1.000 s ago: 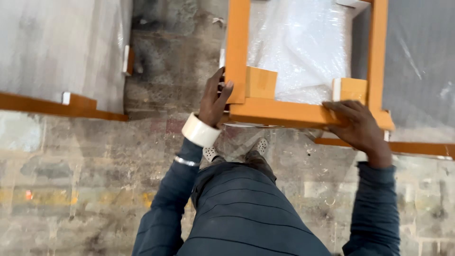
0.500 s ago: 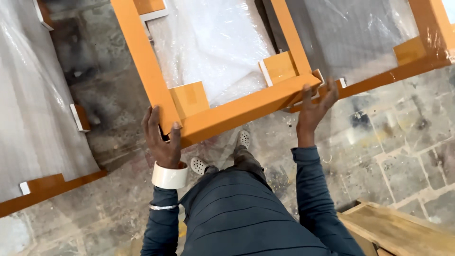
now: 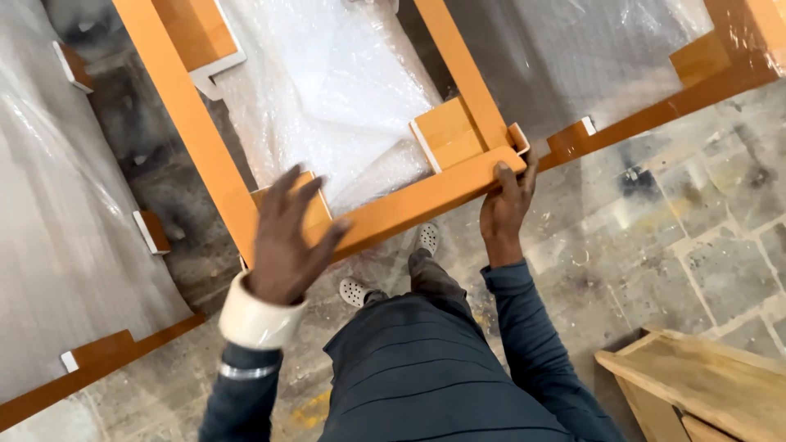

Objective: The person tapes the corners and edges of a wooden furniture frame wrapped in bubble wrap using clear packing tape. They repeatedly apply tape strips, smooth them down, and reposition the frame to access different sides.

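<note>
Far left: a wrapped panel [image 3: 57,237] is leaning well left of the left hand, its orange edge [image 3: 98,360] running along the floor below.
Left hand: the left hand [image 3: 286,237] is lying over the near left corner of the frame [image 3: 409,200], fingers spread wide and flat, palm down; it is not closing round anything, and I cannot tell whether the palm is pressing on the wood or hovering just above it. A white cuff [image 3: 258,315] and a thin bangle [image 3: 246,372] are sitting at its wrist.
Frame: the orange wooden frame is stretching between the two hands, its near rail passing under the left hand and into the right hand, its side rails running away from the person.
Wrap: a bubble-wrapped sheet [image 3: 327,90] is filling the frame, just beyond the fingertips of both hands.
Feet: pale perforated shoes [image 3: 356,290] are standing on the stone floor [image 3: 655,245] below the rail, between the hands.
Right hand: the right hand [image 3: 506,205] is gripping the near right corner of the frame, fingers curled up over the rail's end and thumb against its face.
Right: a second wrapped frame [image 3: 639,106] is lying just beyond the right hand.
Far right: a bare wooden piece [image 3: 712,385] is lying well below and right of the right hand.
</note>
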